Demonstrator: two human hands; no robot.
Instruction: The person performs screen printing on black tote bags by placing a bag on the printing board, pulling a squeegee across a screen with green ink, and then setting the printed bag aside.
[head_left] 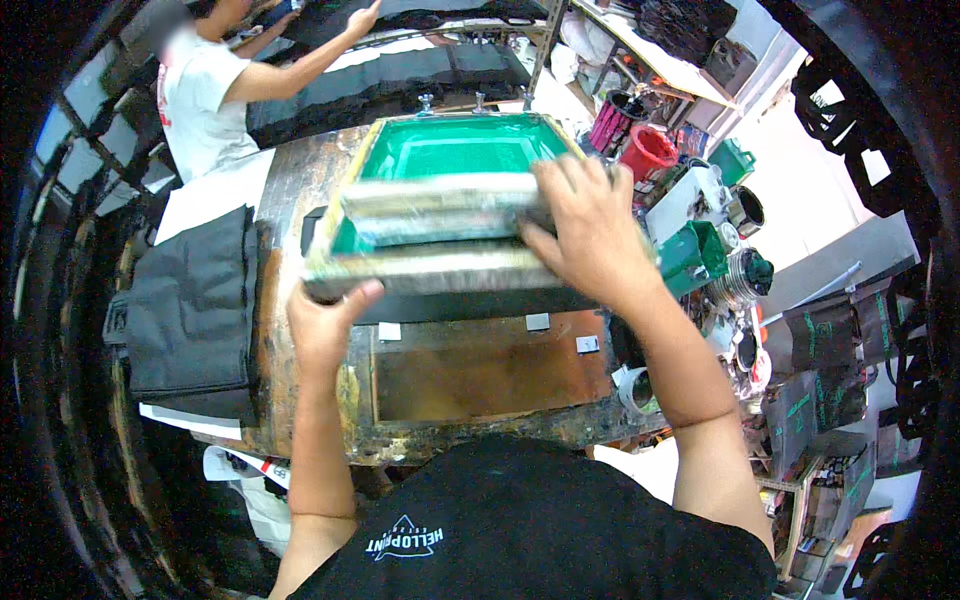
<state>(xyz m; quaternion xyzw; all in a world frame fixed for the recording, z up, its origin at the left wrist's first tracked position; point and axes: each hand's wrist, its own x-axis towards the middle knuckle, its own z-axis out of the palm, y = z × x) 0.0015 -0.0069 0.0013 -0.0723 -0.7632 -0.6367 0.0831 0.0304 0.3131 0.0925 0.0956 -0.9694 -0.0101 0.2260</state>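
A wooden screen-printing frame (430,268) with green ink over its mesh (460,150) is tilted up at its near edge above the worktable. My left hand (325,320) grips the frame's near left corner, thumb on top. Across the near part of the mesh lies a long wooden squeegee (430,194), smeared by motion. Closed around its right end is my right hand (585,225). Below the raised frame, a brown printing board (480,375) with small pale tabs (538,322) lies on the table; a dark strip shows under the frame's near edge.
Folded black fabric bags (190,300) are stacked at the left on the stained table (300,165). Ink pots, a red bucket (648,150) and a green container (692,255) crowd the right side. Metal clamps (479,101) stand behind the frame. Another person (205,100) works at the upper left.
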